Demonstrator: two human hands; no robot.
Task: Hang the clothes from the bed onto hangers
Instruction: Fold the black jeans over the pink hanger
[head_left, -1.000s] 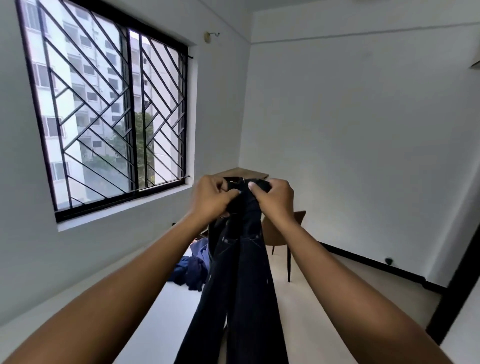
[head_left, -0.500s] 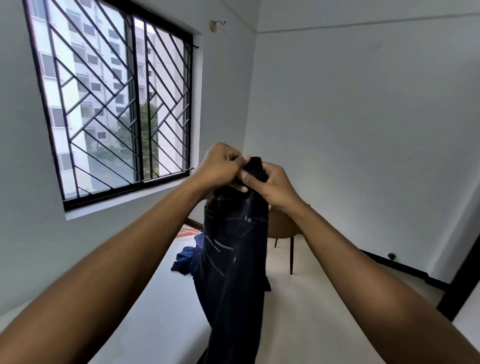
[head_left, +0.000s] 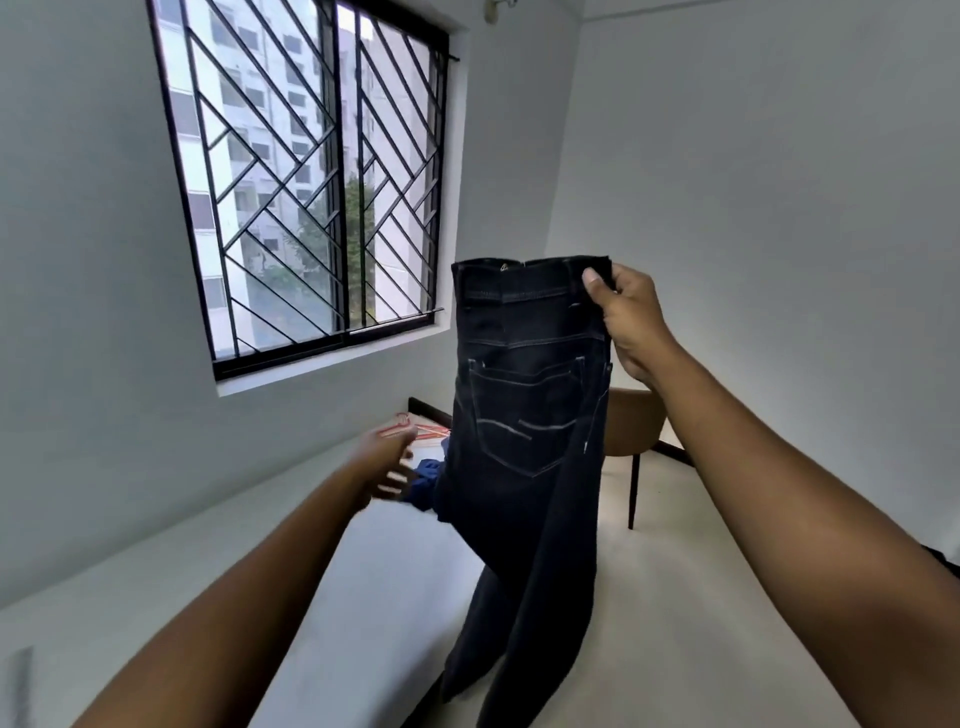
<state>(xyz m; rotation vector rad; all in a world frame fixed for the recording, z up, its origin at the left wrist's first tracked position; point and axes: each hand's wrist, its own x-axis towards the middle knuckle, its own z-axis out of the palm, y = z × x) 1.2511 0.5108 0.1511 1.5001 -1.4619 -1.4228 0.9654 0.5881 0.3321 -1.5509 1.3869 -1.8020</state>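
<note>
A right hand (head_left: 631, 322) pinches the waistband of folded dark denim jeans (head_left: 524, 415) held aloft, while the blurred left hand (head_left: 387, 465) reaches, fingers spread, over the white bed (head_left: 260, 561).

Dark jeans (head_left: 524, 415) hang folded lengthwise, waistband up; blue garment (head_left: 423, 480) crumpled on bed (head_left: 363, 571); red hangers (head_left: 434, 430), apparently, beyond.

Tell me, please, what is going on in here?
A person holds dark jeans up by the waistband with the right hand, the legs hanging down by the bed. The left hand, open, stretches toward red hangers lying at the bed's far end, beside a blue garment. The jeans are not yet on a hanger.
</note>
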